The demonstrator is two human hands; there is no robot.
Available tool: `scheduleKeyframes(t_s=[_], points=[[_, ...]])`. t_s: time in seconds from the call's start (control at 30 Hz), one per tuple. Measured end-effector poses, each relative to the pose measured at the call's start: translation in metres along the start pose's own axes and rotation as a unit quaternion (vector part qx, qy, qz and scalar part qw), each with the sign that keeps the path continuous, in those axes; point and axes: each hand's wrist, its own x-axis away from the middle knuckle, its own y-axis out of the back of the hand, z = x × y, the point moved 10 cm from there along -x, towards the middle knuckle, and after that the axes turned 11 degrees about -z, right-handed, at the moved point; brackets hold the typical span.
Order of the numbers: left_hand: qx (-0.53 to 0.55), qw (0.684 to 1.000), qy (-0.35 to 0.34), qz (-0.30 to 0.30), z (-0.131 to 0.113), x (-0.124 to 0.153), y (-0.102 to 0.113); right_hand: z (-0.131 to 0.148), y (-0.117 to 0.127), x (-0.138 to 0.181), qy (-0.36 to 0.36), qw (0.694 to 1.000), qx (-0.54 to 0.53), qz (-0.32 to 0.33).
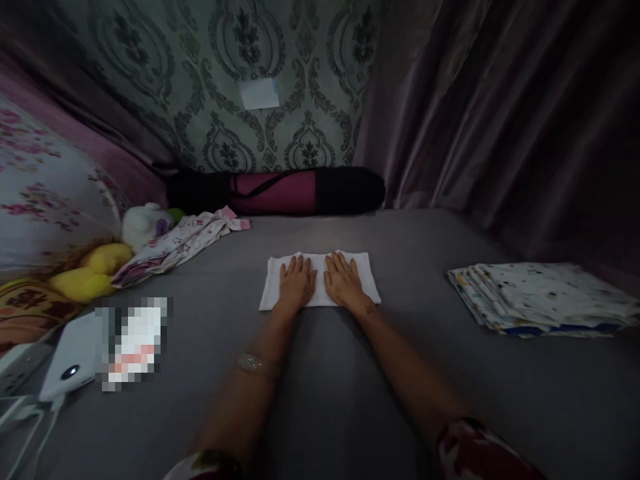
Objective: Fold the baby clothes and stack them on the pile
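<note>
A white folded cloth (320, 291) lies flat on the grey bed sheet (320, 360) in front of me. On its left half rests my left hand (297, 280), palm down with the fingers stretched out. My right hand (344, 280) lies palm down on the right half, its fingers also extended. Both hands touch the cloth without gripping it, and a strip of it shows between them. A bracelet (251, 363) is on my left forearm.
To the right sits a folded stack of patterned cloth (545, 293). On the left are a crumpled printed garment (185, 243), yellow plush (93, 272), a white plush toy (143, 225) and a white device (75, 357) with cables. A long black-and-maroon bag (275, 192) lies along the wall.
</note>
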Motion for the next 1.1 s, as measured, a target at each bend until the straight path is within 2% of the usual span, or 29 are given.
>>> scheduleKeyframes(t_s=[0.1,0.2,0.27,0.57,0.67,0.8,0.87,0.97,1.1], points=[[-0.017,0.999,0.033,-0.015,0.010,0.000,0.005,-0.006,0.004,0.003,-0.026,0.999,0.007,-0.024],[-0.013,0.998,0.049,0.047,0.017,0.003,-0.009,-0.011,-0.004,0.006,-0.045,0.999,0.000,0.005],[-0.013,0.996,0.052,0.065,0.019,0.005,-0.014,-0.012,-0.007,0.007,-0.049,0.999,-0.002,0.012],[-0.013,0.997,0.047,0.064,0.020,0.006,-0.014,-0.014,-0.007,0.006,-0.048,0.999,-0.007,0.023],[-0.024,0.998,0.043,0.031,0.020,0.006,-0.004,-0.015,-0.002,0.006,-0.052,0.998,-0.007,0.028],[-0.051,0.995,0.067,-0.059,0.027,0.005,0.020,-0.025,0.012,0.005,-0.088,0.995,0.030,-0.025],[-0.053,0.993,0.096,-0.044,0.035,0.006,0.018,-0.030,0.009,0.006,-0.104,0.994,0.040,-0.018],[-0.046,0.991,0.125,0.015,0.043,0.009,0.005,-0.034,-0.001,0.008,-0.117,0.992,0.041,0.012],[-0.049,0.991,0.126,0.013,0.047,0.009,0.002,-0.034,-0.002,0.008,-0.117,0.992,0.039,0.004]])
